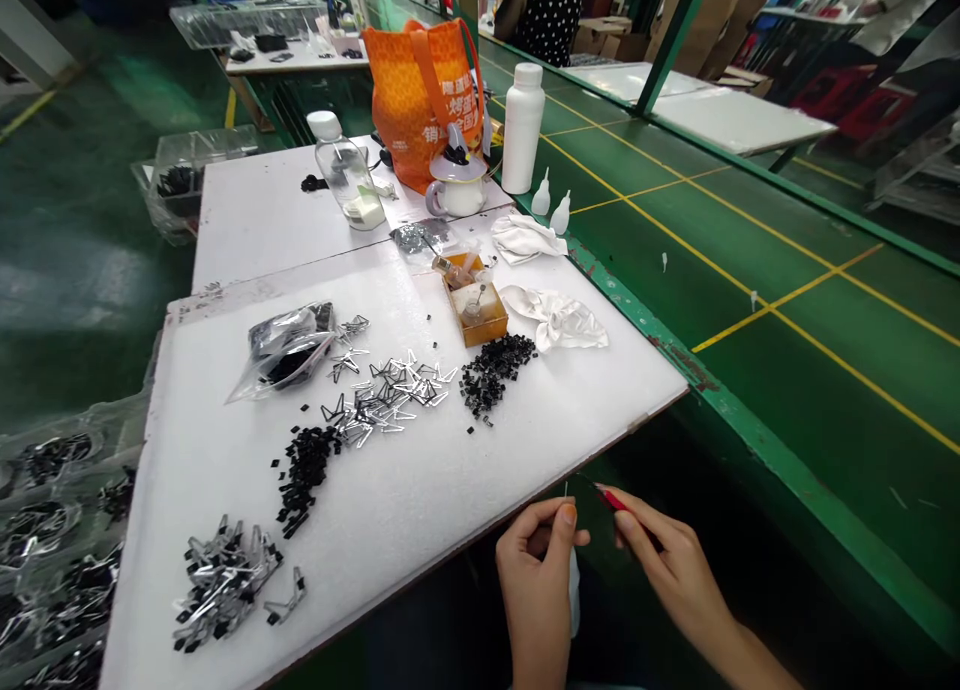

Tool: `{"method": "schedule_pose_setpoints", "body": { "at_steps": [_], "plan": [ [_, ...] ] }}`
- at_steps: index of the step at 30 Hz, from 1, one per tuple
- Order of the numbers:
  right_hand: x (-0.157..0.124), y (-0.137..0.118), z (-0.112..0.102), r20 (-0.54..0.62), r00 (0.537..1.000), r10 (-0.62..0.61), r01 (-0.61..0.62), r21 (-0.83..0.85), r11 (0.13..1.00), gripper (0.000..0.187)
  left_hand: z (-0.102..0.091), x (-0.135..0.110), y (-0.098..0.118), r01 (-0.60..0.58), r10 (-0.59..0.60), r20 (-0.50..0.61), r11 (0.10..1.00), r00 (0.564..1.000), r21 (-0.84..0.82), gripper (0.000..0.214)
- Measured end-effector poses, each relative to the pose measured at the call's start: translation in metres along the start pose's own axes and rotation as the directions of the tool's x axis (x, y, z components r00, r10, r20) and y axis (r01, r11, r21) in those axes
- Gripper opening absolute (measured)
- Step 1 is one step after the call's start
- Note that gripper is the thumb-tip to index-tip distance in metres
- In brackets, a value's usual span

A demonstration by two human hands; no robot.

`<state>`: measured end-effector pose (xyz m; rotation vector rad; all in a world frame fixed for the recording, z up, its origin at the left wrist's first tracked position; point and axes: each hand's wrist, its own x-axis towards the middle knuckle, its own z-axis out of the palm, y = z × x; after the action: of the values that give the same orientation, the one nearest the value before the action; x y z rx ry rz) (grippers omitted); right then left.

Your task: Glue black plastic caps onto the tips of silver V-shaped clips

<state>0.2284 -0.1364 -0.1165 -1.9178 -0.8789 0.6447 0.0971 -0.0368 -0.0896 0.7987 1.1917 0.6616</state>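
Note:
My left hand (536,555) is curled below the front edge of the white board (420,490), its thumb and forefinger pinched on a thin metal pin (566,490) that sticks up. My right hand (664,555) sits just to its right, fingers closed on a small red-handled tool (611,500) that points toward the pin. On the board lie bent metal clips (390,395), two heaps of small black parts (495,370) (304,470), and a pile of clips fitted with black parts (221,580).
A small orange box (475,310), white cloths (559,320), a clear bag of parts (289,350), a clear bottle (346,175), a white bottle (523,125) and an orange bag (424,95) stand behind. A green conveyor (750,260) runs along the right. A person in a dotted top (544,10) sits far back.

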Motion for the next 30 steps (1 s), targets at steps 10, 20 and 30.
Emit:
{"method": "schedule_pose_setpoints", "body": {
  "at_steps": [10, 20, 30],
  "plan": [
    [0.053, -0.015, -0.056, -0.185, 0.982, -0.027, -0.007, -0.183, 0.983, 0.052, -0.018, -0.011, 0.030, 0.084, -0.078, 0.102, 0.995, 0.992, -0.055, 0.045],
    [0.180, -0.065, -0.038, -0.108, 0.911, -0.398, 0.262, -0.594, 0.761, 0.050, -0.033, -0.027, 0.053, 0.096, -0.066, 0.158, 0.977, 0.985, -0.191, 0.039],
    [0.072, -0.095, -0.012, 0.133, 0.951, -0.278, 0.275, 0.046, 0.960, 0.044, -0.038, -0.026, 0.060, -0.025, 0.051, 0.064, 0.935, 0.997, -0.353, 0.039]
  ]
}}
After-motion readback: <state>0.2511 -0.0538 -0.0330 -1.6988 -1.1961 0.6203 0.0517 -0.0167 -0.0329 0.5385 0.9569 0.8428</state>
